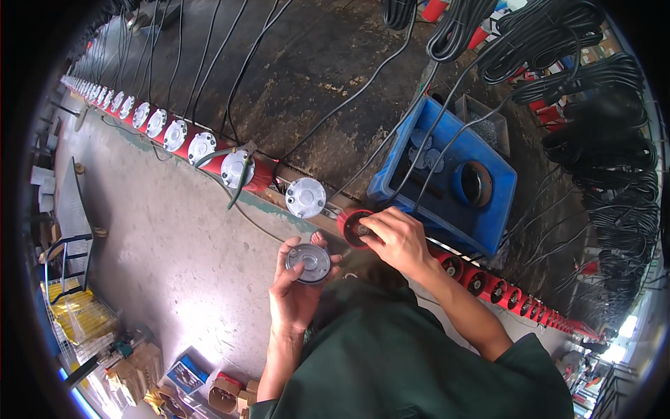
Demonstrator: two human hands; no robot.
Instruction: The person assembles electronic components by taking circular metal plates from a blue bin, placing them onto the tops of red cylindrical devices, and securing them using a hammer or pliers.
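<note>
My left hand (pixel 296 286) holds a round grey metal cover (pixel 308 262) in its palm, face up. My right hand (pixel 398 237) reaches into the open end of a red cylindrical housing (pixel 351 227) at the bench edge, its fingertips on the parts inside. Just left of it sits a housing closed with a grey cover (pixel 306 197). A long row of red housings with grey covers (pixel 202 146) runs off to the upper left. Open red housings (pixel 481 283) run to the lower right.
A blue plastic tray (pixel 481 209) with grey discs and a round hole stands on the dark bench behind the housings. Black cables (pixel 363 87) trail across the bench; coiled cable bundles (pixel 614 153) hang at right. Cardboard boxes (pixel 223 391) and a yellow crate (pixel 77 314) lie on the concrete floor.
</note>
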